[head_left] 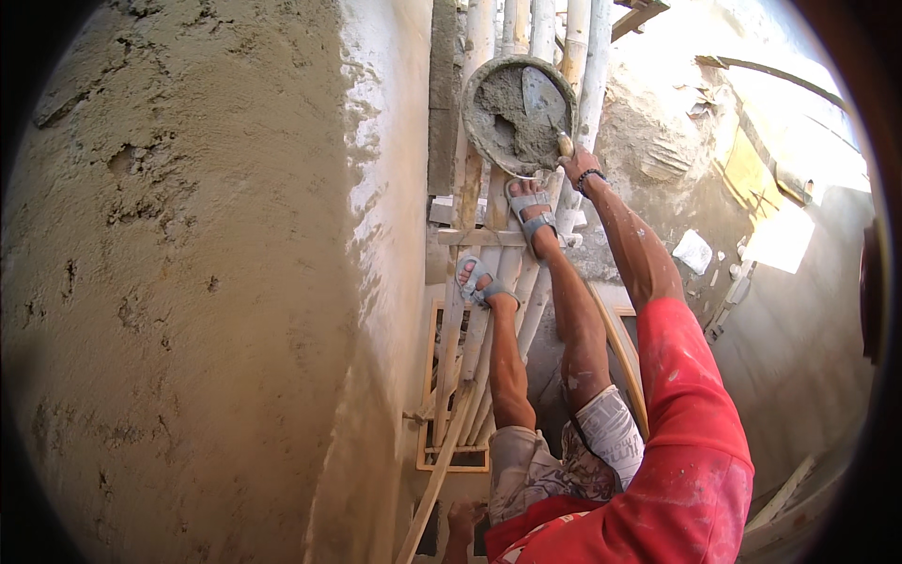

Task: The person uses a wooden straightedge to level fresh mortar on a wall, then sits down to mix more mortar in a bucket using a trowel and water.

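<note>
My right hand (581,164), a dark bead bracelet on its wrist, is closed round the wooden handle of a trowel (541,94). Its metal blade lies on wet grey mortar (500,101) inside a round, mortar-crusted bucket (472,137). A hollow shows in the mortar beside the blade. The bucket rests on the pale poles just beyond my sandalled feet (532,212). Low in the view, my left hand (464,515) hangs next to my shorts, near a slanting wooden strip (434,498); its fingers are too unclear to read.
Whitish poles (498,246) form a narrow walkway under me, with a wooden crosspiece (481,238). Along the left stands a wall of rough fresh plaster (188,282), bordered by a pale strip. Far below are a wooden frame (423,442) and debris, including a white scrap (692,252).
</note>
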`<state>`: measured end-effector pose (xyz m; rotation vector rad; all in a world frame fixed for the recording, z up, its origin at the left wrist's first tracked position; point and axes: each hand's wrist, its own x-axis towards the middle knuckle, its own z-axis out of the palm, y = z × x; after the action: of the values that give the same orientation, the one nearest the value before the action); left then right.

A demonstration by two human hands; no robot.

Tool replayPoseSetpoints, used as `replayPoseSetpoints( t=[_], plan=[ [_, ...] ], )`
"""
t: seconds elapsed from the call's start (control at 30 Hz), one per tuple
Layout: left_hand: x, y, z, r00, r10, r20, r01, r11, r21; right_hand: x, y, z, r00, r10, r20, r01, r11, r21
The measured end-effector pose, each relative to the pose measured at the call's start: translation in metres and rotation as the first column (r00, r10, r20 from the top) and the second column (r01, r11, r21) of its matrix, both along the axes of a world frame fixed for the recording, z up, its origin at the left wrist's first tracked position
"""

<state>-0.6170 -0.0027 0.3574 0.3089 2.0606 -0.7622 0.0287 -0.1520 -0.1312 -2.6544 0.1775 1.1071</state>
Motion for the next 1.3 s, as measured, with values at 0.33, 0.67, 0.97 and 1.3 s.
replayPoseSetpoints(
  t=[0.33, 0.67, 0.97, 1.3],
  plan=[
    [0.024, 0.022, -0.025, 0.994, -0.05, 0.092, 0.042, 0.995, 0.092, -0.032, -0.022, 0.109, 0.997, 0.035, 0.067, -0.047, 0.981, 0.19],
    [0.041, 0.03, -0.042, 0.994, -0.054, 0.09, 0.049, 0.997, 0.056, -0.035, -0.037, 0.165, 0.955, -0.224, 0.193, 0.173, 0.953, 0.247],
    [0.024, 0.027, -0.061, 0.992, -0.05, 0.119, 0.044, 0.998, 0.047, -0.002, -0.094, 0.133, 0.853, 0.428, -0.297, -0.487, 0.858, -0.164],
    [0.029, 0.013, -0.059, 0.989, -0.052, 0.141, 0.04, 0.995, 0.089, 0.094, 0.018, 0.158, 0.575, 0.747, -0.333, -0.798, 0.603, -0.026]
  ],
)
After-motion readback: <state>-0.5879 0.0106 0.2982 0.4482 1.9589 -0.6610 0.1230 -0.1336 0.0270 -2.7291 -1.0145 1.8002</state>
